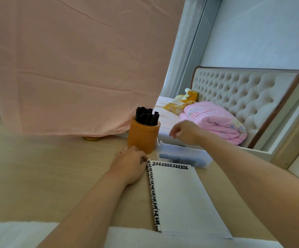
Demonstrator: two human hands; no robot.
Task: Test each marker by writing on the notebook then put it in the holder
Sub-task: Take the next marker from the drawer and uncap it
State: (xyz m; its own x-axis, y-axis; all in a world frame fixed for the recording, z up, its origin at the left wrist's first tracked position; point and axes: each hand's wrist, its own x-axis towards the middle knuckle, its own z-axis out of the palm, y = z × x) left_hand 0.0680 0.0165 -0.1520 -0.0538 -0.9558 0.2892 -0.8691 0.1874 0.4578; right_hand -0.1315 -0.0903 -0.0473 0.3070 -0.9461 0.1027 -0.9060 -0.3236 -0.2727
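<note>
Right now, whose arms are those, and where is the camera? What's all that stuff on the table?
There is no machine here. The two arms belong to a person, and the camera sits on that person's head, looking forward and down, so you see what they see.

The left hand rests on the wooden table, touching the top corner of a notebook with a black-and-white patterned edge. The right hand hangs in the air a little right of an orange holder full of black markers. Its fingers are loosely curled, and I can see nothing in them.

Behind the notebook lies a pale box, too blurry to read. A pink cloth hangs at the back, and to the right is a bed with a pink blanket.
</note>
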